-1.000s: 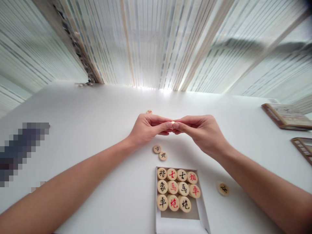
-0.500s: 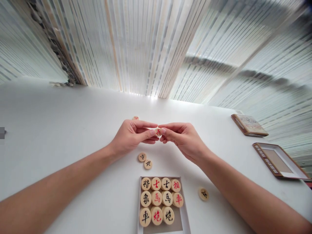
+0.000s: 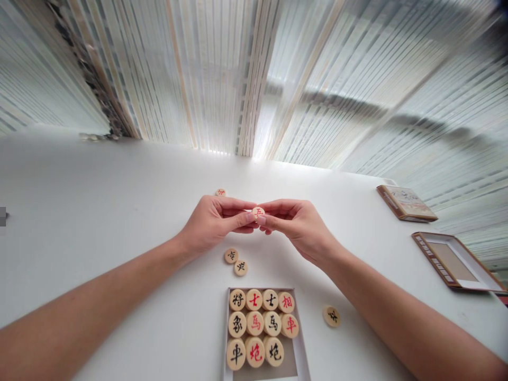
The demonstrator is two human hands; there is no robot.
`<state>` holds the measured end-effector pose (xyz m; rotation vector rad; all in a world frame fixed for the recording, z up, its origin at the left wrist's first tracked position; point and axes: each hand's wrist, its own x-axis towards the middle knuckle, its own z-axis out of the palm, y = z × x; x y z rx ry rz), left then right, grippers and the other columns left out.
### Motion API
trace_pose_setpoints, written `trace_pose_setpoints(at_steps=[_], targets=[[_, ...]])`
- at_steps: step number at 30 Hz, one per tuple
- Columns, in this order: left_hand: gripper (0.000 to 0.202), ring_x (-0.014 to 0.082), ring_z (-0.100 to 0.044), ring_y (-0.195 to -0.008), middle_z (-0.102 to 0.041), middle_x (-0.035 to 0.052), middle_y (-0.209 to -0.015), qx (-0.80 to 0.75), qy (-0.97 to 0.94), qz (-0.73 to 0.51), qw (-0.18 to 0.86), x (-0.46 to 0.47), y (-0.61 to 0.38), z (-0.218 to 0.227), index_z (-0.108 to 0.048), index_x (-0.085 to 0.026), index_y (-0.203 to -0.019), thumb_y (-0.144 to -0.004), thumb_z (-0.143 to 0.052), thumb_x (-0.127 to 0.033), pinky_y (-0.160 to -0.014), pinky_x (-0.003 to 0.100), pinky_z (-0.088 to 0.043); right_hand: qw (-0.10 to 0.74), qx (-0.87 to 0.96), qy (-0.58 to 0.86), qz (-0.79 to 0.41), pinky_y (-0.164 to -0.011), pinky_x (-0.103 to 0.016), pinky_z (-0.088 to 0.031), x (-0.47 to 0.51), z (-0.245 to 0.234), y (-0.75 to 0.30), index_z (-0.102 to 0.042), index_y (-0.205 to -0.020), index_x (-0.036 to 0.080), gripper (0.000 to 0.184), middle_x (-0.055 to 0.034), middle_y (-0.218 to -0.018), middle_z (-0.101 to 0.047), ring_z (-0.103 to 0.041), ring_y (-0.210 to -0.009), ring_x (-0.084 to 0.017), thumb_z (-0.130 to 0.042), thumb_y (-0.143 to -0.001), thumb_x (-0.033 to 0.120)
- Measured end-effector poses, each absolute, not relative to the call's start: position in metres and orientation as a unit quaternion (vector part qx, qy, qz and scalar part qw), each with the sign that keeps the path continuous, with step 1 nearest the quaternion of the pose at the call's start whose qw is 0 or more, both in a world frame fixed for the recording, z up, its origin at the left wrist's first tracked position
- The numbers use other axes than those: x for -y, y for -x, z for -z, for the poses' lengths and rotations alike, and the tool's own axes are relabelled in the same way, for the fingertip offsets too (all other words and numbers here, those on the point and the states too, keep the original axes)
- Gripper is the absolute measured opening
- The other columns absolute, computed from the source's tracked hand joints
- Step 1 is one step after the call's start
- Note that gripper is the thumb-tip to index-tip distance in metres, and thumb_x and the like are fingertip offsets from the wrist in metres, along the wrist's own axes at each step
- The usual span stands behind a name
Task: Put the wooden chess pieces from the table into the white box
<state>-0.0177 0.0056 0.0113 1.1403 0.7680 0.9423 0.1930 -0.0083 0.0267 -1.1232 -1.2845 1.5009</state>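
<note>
Fingertips of left hand (image 3: 210, 225) & right hand (image 3: 299, 227) meet in the middle, both pinching one round wooden piece (image 3: 258, 212) w/ a red character; it is held above the white table (image 3: 119, 211), face toward the camera; other fingers are curled narrow. Just near of the hands lie two loose pieces (image 3: 235, 262), touching each other; one more small piece (image 3: 220, 192) is far of the left hand. Nearer still, an open box (image 3: 302, 354) has eleven pieces in rows, red & black marks; a single piece (image 3: 331, 316) lies right of it, under the right forearm. Far right: a closed box (image 3: 407, 203) & a box lid (image 3: 452, 262), well apart from the hands.
</note>
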Motion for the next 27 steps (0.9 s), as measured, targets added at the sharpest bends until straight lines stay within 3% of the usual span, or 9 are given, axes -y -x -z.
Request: trace_pose_setpoints(at_steps=[7,11,16,22,27], targets=[[0.030,0.0194,-0.084,-0.091,-0.086,0.0068,-0.098,-0.345,-0.526,-0.407,0.662,-0.0053,0.0155,-0.0086,-0.087,-0.020,-0.106,-0.078,-0.094,-0.030,-0.084,0.021,-0.071,0.419,0.524,0.466,-0.576,-0.064,-0.029,-0.057,0.0085,-0.0212,-0.1932,-0.084,-0.088,0.016,0.040,-0.0078,-0.082,-0.080,-0.071,-0.072,-0.017,-0.104,-0.060,0.037],[0.024,0.0196,-0.084,-0.087,-0.086,0.0061,-0.094,-0.337,-0.538,-0.417,0.650,-0.0035,0.0127,-0.0110,-0.088,-0.021,-0.103,-0.080,-0.092,-0.028,-0.084,0.023,-0.071,0.420,0.532,0.470,-0.565,-0.063,-0.028,-0.057,0.0095,-0.0209,-0.1933,-0.084,-0.081,0.015,0.038,-0.0069,-0.074,-0.078,-0.069,-0.066,-0.015,-0.103,-0.062,0.043],[0.027,0.0210,-0.084,-0.091,-0.086,0.0071,-0.095,-0.333,-0.564,-0.421,0.627,-0.0020,0.0123,-0.0130,-0.087,-0.020,-0.108,-0.081,-0.091,-0.025,-0.088,0.025,-0.070,0.420,0.527,0.477,-0.564,-0.071,-0.033,-0.062,0.0102,-0.0246,-0.1923,-0.088,-0.087,0.016,0.042,-0.0085,-0.073,-0.079,-0.072,-0.069,-0.018,-0.099,-0.067,0.050],[0.026,0.0210,-0.084,-0.089,-0.086,0.0087,-0.096,-0.352,-0.534,-0.428,0.639,-0.0032,0.0133,-0.0118,-0.087,-0.016,-0.103,-0.081,-0.092,-0.030,-0.085,0.025,-0.071,0.415,0.514,0.452,-0.599,-0.081,-0.036,-0.063,0.0093,-0.0245,-0.1916,-0.089,-0.096,0.017,0.038,-0.0101,-0.085,-0.083,-0.075,-0.079,-0.020,-0.095,-0.075,0.048],[0.029,0.0213,-0.084,-0.091,-0.086,0.0088,-0.098,-0.361,-0.490,-0.420,0.672,-0.0058,0.0171,-0.0099,-0.087,-0.018,-0.103,-0.080,-0.093,-0.035,-0.083,0.023,-0.071,0.419,0.490,0.459,-0.612,-0.087,-0.039,-0.062,0.0096,-0.0245,-0.1907,-0.087,-0.107,0.017,0.047,-0.0126,-0.100,-0.085,-0.077,-0.088,-0.022,-0.100,-0.069,0.040]])
